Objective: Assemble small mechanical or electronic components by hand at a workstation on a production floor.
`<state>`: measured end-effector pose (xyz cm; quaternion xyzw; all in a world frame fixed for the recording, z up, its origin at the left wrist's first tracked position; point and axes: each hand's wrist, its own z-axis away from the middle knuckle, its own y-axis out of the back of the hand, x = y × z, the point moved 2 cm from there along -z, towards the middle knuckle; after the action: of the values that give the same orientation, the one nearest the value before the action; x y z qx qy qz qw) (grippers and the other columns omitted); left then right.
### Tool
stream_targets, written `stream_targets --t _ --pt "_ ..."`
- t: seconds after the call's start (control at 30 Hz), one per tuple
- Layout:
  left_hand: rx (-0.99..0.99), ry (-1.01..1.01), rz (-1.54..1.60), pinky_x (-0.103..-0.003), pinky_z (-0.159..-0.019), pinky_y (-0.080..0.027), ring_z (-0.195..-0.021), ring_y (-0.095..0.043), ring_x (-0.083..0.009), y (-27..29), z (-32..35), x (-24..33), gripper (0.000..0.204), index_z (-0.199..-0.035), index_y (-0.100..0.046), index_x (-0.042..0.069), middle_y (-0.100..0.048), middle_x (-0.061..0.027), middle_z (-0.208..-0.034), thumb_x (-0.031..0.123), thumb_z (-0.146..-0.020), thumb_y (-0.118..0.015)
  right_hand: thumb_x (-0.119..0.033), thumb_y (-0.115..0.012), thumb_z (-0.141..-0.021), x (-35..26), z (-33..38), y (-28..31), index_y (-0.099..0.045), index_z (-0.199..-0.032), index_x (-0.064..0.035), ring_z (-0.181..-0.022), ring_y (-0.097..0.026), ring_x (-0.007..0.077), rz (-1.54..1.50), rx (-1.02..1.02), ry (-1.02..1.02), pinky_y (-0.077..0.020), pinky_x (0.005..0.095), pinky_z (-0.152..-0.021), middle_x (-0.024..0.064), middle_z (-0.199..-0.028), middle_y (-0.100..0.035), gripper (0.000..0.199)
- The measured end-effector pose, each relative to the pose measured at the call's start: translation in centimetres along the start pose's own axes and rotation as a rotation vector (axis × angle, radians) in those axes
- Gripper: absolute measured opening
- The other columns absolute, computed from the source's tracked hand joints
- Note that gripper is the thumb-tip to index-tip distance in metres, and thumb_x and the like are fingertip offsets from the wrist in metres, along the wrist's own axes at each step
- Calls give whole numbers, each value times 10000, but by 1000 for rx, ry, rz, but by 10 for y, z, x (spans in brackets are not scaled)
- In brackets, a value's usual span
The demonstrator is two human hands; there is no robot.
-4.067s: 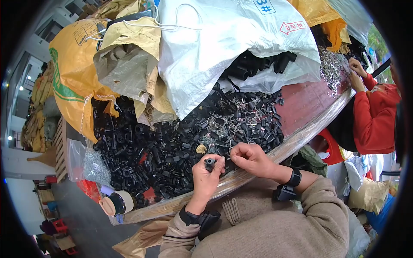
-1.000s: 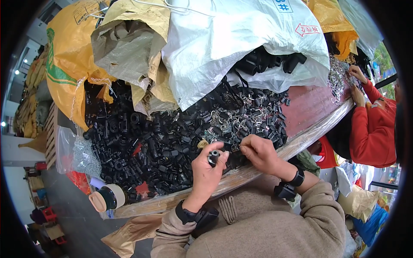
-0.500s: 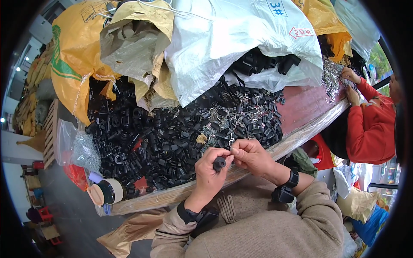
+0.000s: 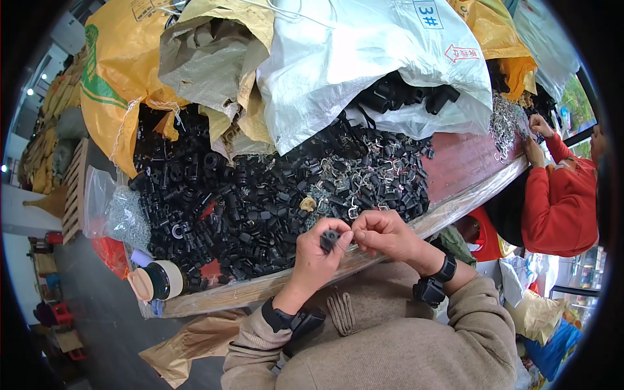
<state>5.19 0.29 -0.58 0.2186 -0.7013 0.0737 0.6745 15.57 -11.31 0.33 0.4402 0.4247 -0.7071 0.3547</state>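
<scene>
My left hand (image 4: 316, 258) pinches a small black plastic part (image 4: 329, 240) just above the table's front edge. My right hand (image 4: 385, 232) meets it from the right, fingertips closed on the same part, perhaps with a small metal clip that I cannot make out. Both hands hover in front of a big heap of black plastic parts (image 4: 221, 201) mixed with silver wire clips (image 4: 364, 175). Each wrist wears a dark band.
Yellow, tan and white woven sacks (image 4: 364, 58) lean over the back of the red table (image 4: 465, 159). A clear bag of metal bits (image 4: 117, 218) and a tape roll (image 4: 162, 279) sit at the left edge. A person in a red sleeve (image 4: 559, 195) works at the right.
Both hands drew slightly toward me and lower, staying joined on the small black part. The view shifted a little; the heap stays put.
</scene>
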Motion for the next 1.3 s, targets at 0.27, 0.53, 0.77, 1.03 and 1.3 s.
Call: stream_targets --t 0.27,0.53,0.77,1.03,1.3 --pt "-162 536 1331 -225 -561 -427 -652 -533 -149 3 2 1 327 -1079 -401 23 -548 -66 -890 152 -808 -531 -59 -595 -733 -20 -2 -3 -559 -756 -23 -593 -488 128 626 85 453 -369 250 -500 34 -651 -511 56" --pt "-147 549 1001 -241 -653 -470 -819 -553 -142 4 17 -8 375 -1163 -391 15 -542 -68 -963 233 -865 -455 -23 -647 -589 -31 4 -15 -568 -732 -39 -730 -494 211 1095 82 673 -372 302 -621 61 -805 -507 164" --pt "-183 540 1024 -249 -708 -471 -834 -548 -127 3 19 -7 335 -1135 -440 -1 -538 -67 -972 210 -875 -439 -34 -646 -545 -35 1 -23 -560 -704 -54 -879 -471 234 1221 10 772 -333 333 -732 76 -930 -496 182" --pt "-239 569 875 -240 -723 -464 -820 -538 -106 0 27 -9 325 -1138 -438 -10 -535 -56 -974 180 -875 -441 -51 -635 -547 -30 -3 -27 -551 -660 -60 -919 -460 243 1218 -67 621 -325 346 -745 71 -936 -500 141" --pt "-221 635 872 -221 -710 -458 -801 -548 -102 6 27 -10 294 -1096 -470 3 -557 -43 -929 168 -853 -485 -56 -634 -571 -33 -8 -29 -546 -650 -52 -916 -463 237 1167 -79 589 -342 367 -744 57 -894 -502 118"
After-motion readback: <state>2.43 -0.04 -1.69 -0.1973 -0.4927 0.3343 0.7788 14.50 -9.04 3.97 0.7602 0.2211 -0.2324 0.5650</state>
